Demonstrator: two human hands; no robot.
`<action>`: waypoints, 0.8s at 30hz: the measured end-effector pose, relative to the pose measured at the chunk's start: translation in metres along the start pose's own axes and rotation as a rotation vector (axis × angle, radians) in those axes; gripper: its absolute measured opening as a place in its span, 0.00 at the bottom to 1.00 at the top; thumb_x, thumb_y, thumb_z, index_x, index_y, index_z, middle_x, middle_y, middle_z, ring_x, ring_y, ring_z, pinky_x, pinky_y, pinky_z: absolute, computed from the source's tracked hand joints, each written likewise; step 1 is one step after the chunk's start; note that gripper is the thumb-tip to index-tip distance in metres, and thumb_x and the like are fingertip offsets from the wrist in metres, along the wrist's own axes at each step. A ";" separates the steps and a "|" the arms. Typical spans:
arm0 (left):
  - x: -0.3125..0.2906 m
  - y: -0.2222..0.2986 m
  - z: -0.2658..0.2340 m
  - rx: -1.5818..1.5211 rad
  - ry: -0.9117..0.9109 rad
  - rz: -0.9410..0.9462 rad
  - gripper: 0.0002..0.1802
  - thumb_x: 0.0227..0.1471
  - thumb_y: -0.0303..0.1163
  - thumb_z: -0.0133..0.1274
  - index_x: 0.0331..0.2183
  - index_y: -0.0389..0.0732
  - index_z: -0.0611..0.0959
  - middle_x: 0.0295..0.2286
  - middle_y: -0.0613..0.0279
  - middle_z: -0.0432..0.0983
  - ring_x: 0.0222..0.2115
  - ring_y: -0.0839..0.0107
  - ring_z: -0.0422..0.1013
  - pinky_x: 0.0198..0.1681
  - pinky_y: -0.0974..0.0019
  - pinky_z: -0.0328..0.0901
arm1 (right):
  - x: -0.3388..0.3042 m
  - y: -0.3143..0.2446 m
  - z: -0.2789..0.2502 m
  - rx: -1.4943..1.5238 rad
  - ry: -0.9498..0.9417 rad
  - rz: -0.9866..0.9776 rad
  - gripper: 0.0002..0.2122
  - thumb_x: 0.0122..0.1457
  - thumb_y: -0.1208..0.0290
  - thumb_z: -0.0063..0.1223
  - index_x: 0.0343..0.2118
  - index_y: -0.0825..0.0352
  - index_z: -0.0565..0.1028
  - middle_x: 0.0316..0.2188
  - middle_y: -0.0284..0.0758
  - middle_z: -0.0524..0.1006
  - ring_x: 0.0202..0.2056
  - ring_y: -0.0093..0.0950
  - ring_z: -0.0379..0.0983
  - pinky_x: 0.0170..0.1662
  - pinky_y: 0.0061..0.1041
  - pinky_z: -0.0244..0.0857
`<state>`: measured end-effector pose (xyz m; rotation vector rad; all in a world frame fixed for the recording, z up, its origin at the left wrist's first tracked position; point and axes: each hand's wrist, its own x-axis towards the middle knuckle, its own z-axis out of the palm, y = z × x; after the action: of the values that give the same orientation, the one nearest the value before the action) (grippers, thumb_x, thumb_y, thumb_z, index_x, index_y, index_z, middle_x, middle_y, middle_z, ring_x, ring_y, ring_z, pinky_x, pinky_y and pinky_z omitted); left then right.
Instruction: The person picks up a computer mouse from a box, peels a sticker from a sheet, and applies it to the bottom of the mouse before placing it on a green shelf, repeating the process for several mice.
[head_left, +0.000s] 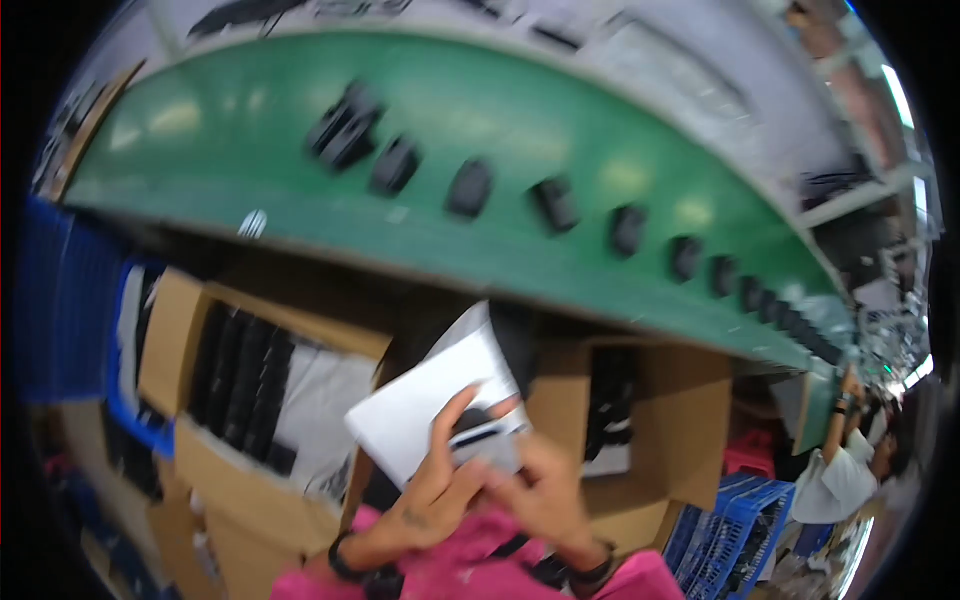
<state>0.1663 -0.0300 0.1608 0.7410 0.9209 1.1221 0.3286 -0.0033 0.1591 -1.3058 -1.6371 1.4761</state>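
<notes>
In front of my pink clothing, both hands are at a small black and grey object (484, 434), perhaps a plastic housing; motion blur hides its exact kind. My left hand (438, 484) is closed around its left side, with the index finger raised along it. From the right, my right hand (545, 488) grips the same object, thumb pressed to its lower edge. A white sheet (400, 412) lies just behind and under the hands, one corner curling up. I cannot tell whether it is held.
Beyond the hands runs a green conveyor belt (430, 235) with a row of black plastic parts (470, 187). An open carton (250, 490) with black pieces stands left, another carton (690, 420) right. Blue crates (730, 530) and a co-worker (838, 485) are at far right.
</notes>
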 end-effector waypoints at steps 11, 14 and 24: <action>0.024 -0.001 -0.047 0.608 -0.532 -0.010 0.41 0.49 0.40 0.60 0.59 0.38 0.59 0.36 0.50 0.76 0.36 0.66 0.74 0.45 0.65 0.65 | 0.010 0.017 -0.019 0.004 -0.111 -0.009 0.10 0.49 0.69 0.63 0.28 0.70 0.76 0.20 0.27 0.70 0.21 0.13 0.62 0.24 0.17 0.57; 0.044 0.001 -0.036 0.468 -0.192 -0.270 0.35 0.52 0.39 0.56 0.58 0.38 0.63 0.34 0.60 0.74 0.34 0.76 0.69 0.39 0.69 0.66 | 0.010 0.000 -0.023 -0.202 0.342 -0.157 0.06 0.53 0.75 0.58 0.32 0.70 0.76 0.26 0.30 0.74 0.27 0.18 0.68 0.30 0.20 0.62; 0.061 -0.041 -0.044 -0.154 -0.158 0.009 0.30 0.61 0.46 0.42 0.57 0.39 0.57 0.32 0.66 0.65 0.28 0.83 0.62 0.29 0.77 0.59 | -0.039 0.052 0.045 -0.698 0.186 -0.409 0.16 0.46 0.79 0.63 0.41 0.73 0.76 0.31 0.39 0.72 0.29 0.33 0.71 0.29 0.28 0.65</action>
<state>0.1540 0.0192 0.0917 0.6970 0.6905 1.1118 0.3173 -0.0614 0.1061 -1.2786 -2.2165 0.5331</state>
